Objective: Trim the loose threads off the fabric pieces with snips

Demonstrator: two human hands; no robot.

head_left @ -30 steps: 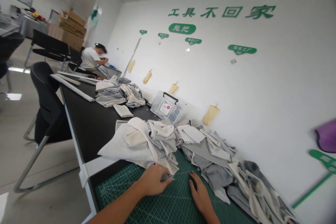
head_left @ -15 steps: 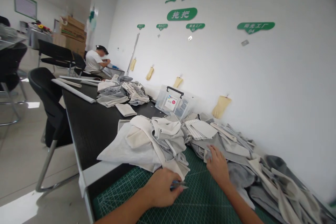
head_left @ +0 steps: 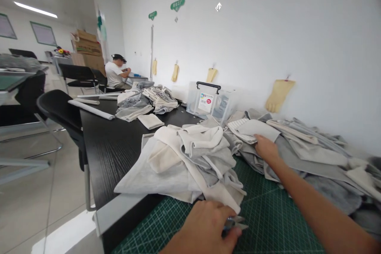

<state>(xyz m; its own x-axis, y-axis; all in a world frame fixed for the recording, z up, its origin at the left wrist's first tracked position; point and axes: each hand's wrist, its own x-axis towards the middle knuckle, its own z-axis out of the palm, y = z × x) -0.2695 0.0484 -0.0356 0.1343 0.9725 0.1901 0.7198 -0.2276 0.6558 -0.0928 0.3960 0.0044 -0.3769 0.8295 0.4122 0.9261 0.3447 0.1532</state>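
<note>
My left hand (head_left: pixel 208 224) is closed around a pair of thread snips (head_left: pixel 238 224), blue at the grip, with pointed metal blades facing right over the green cutting mat (head_left: pixel 269 210). Just beyond it rises a heap of white and grey cloth pieces (head_left: pixel 169 166). My right hand (head_left: pixel 266 149) reaches to a small stack of flat white cloth pieces (head_left: pixel 256 130) on the right-hand pile; its fingers close on the near edge, and the fingertips are partly hidden. Grey and white cloths (head_left: pixel 315 166) lie along the wall side beneath my right forearm.
A clear plastic box (head_left: pixel 193 101) with a black handle stands behind the heaps. Farther along the black table (head_left: pixel 113 143) are another cloth pile (head_left: pixel 133 103), a folded cloth (head_left: pixel 151 121) and white tubes (head_left: pixel 91 110). A black chair (head_left: pixel 59 107) stands left; a person (head_left: pixel 114 73) sits beyond.
My right hand has moved forward from the grey cloth's edge to the white stack and closed on it. The left hand still holds the snips. The view has shifted.
</note>
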